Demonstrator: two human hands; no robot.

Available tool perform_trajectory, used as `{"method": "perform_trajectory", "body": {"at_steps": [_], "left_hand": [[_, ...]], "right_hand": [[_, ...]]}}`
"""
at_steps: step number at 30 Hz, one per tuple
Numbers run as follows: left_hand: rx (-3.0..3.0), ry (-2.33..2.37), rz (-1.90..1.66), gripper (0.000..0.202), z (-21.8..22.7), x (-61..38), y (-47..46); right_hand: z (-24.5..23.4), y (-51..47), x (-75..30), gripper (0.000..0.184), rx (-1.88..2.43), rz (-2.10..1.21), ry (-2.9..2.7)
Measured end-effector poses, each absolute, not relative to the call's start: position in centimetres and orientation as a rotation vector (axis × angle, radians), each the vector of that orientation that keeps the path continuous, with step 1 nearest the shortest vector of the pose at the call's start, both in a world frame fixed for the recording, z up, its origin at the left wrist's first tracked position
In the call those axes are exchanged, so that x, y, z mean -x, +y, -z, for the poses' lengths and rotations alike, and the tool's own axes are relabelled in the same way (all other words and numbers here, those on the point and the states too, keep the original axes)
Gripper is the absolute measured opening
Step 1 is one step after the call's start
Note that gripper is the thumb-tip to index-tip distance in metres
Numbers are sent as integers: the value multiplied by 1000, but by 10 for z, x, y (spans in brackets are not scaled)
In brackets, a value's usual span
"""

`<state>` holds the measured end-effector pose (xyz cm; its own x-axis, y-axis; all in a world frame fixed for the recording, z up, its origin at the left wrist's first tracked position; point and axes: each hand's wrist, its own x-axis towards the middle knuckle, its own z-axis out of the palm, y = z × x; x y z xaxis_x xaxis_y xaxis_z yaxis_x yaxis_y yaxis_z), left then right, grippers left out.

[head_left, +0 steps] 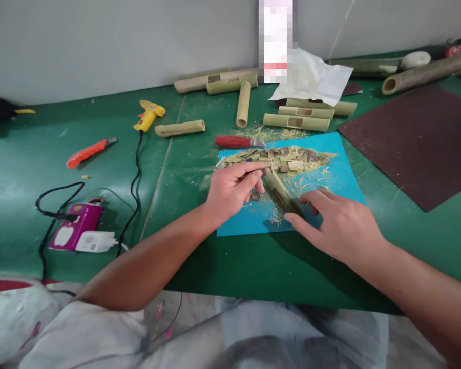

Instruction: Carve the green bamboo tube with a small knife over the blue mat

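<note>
Right hand (340, 225), fingers spread, pins the bamboo strip (281, 193) down, probably steadying it, while left hand (233, 190) pinches a thin tool (253, 167) (type unclear).

Left hand (232, 190), right hand (336, 225) on bamboo (282, 193)

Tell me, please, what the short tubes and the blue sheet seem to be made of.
The short tubes: most likely bamboo, pale green, matt, hollow at the ends, with fibrous shavings nearby. The blue sheet: probably thin paper or plastic, smooth and flat; the look leaves it open.
</note>
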<state>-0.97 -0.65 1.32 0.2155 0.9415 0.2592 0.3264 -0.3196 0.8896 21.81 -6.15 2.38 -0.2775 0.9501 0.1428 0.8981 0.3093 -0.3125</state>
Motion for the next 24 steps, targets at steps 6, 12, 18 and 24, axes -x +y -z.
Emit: {"method": "perform_trajectory", "body": {"at_steps": [6,12,18,24], "left_hand": [[-1530,1156,-1047,23,-15,9,-3],[-1447,1136,-1091,19,-10,14,2],[-1444,1119,-1087,15,-11,12,-1],[-1445,1050,-1069,9,-10,12,-3]], "right_hand": [[-22,-57,-220,36,1644,-356,-2257],[-20,-56,-222,33,1525,-366,-2227],[-18,-53,-224,24,1351,-368,-2220],[-18,-53,-223,22,1199,-391,-2170]]}}
